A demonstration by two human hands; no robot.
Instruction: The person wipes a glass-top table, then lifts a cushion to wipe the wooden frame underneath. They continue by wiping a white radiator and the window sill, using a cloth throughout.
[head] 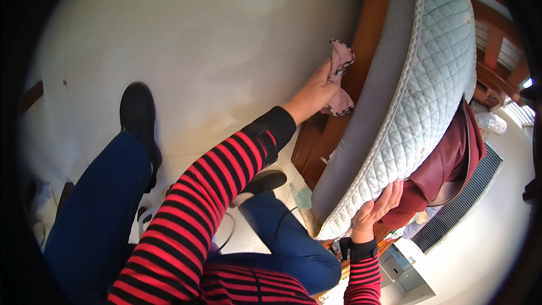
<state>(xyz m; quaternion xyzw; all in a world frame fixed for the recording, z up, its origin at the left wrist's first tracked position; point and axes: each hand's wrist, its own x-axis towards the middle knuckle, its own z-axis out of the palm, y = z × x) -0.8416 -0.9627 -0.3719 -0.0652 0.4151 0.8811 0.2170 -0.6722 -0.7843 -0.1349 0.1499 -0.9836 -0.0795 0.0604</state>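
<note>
My left hand [318,89] grips a crumpled pink cloth [338,61] with a black-and-white edging. It holds the cloth beside the reddish-brown wooden base [367,29] of a cushioned seat, below the grey cushion [383,76]. A pale green quilted pad [432,59] with a white braided border covers the cushion. Flat on the near end of this pad lies my right hand [378,208], holding nothing, its fingertips against a maroon leather-like item [440,165], perhaps a jacket or bag. The cloth hides some of my left fingers.
Pale tiled floor [211,63] stretches to the left, where my shoe [137,108] stands. A dark cable [279,224] runs near my bent leg. Wooden slats [493,46] rise behind the pad. A dark ribbed panel [459,197] is beyond the maroon item.
</note>
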